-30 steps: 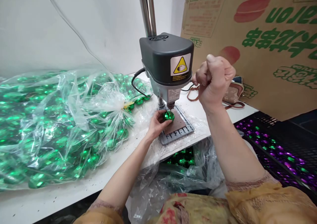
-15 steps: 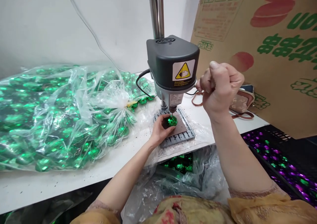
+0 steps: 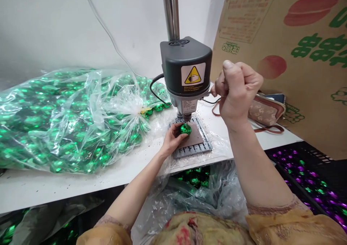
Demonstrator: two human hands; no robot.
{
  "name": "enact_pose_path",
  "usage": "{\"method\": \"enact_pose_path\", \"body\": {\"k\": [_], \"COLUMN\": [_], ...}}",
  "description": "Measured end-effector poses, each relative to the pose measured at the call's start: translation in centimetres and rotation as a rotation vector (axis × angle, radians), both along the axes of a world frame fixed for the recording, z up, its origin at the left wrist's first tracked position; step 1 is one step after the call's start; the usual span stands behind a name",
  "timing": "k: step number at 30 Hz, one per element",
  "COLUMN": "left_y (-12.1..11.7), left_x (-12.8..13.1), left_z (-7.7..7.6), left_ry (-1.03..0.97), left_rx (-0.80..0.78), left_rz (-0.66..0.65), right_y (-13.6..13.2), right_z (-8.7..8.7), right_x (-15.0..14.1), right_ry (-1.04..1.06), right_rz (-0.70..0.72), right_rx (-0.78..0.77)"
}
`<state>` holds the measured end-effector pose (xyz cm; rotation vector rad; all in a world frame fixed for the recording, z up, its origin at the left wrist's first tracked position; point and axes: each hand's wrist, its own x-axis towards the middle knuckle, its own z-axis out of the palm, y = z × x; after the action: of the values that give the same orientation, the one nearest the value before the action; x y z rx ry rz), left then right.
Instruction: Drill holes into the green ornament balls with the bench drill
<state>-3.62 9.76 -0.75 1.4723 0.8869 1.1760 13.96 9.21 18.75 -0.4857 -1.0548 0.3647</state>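
Under the bit of a small bench drill press [image 3: 186, 66], a shiny green faceted ball [image 3: 185, 129] rests on a flat board [image 3: 193, 137] over the slotted metal base [image 3: 193, 150]. My left hand [image 3: 172, 136] pinches the ball from its left side, thumb in front and fingers behind. The thin drill bit comes down at the ball's top; whether it is inside the ball I cannot tell. Right of the motor head, my right hand [image 3: 238, 87] is closed in a fist around the feed lever, most of which the fingers hide.
A big clear bag [image 3: 67, 125] of green balls fills the table's left. An open plastic bag [image 3: 195, 192] with more green balls hangs below the front edge. Behind my right arm are a small purse [image 3: 267, 109], a large carton [image 3: 257, 39] and a dark crate of purple and green balls [image 3: 311, 176].
The view has shifted slightly. My left hand and the ball sit a little further left on the board. The right fist keeps its grip beside the motor head.
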Motion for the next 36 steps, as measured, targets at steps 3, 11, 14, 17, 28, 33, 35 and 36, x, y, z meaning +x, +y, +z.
{"method": "enact_pose_path", "body": {"k": [3, 11, 14, 17, 28, 33, 35, 36], "left_y": [0.6, 0.1, -0.9, -1.5, -1.7, -1.9, -2.0, -2.0], "left_x": [-0.1, 0.0, 0.4, 0.8, 1.0, 1.2, 1.2, 1.3], "left_z": [-0.1, 0.1, 0.0, -0.3, -0.6, -0.4, -0.2, -0.2], "left_ry": [-0.043, 0.061, 0.144, 0.161, 0.146, 0.127, 0.126, 0.128], "left_rx": [-0.026, 0.044, 0.126, 0.164, 0.085, 0.068, 0.069, 0.073], "left_rz": [0.010, 0.017, 0.037, 0.038, 0.084, 0.084, 0.087, 0.088], "right_y": [0.1, 0.1, 0.1, 0.2, -1.0, -1.2, -1.0, -0.9], "right_z": [-0.1, -0.3, -0.4, -0.5, -1.5, -2.5, -2.9, -3.0], "right_x": [0.1, 0.4, 0.4, 0.4, -0.5, -0.6, -0.6, -0.5], "right_ry": [-0.007, -0.047, -0.041, -0.034, 0.024, 0.030, 0.032, 0.032], "right_rz": [-0.005, -0.005, -0.007, -0.013, -0.062, -0.054, -0.063, -0.065], "right_rx": [-0.012, -0.060, -0.047, -0.020, 0.068, 0.144, 0.183, 0.196]}}
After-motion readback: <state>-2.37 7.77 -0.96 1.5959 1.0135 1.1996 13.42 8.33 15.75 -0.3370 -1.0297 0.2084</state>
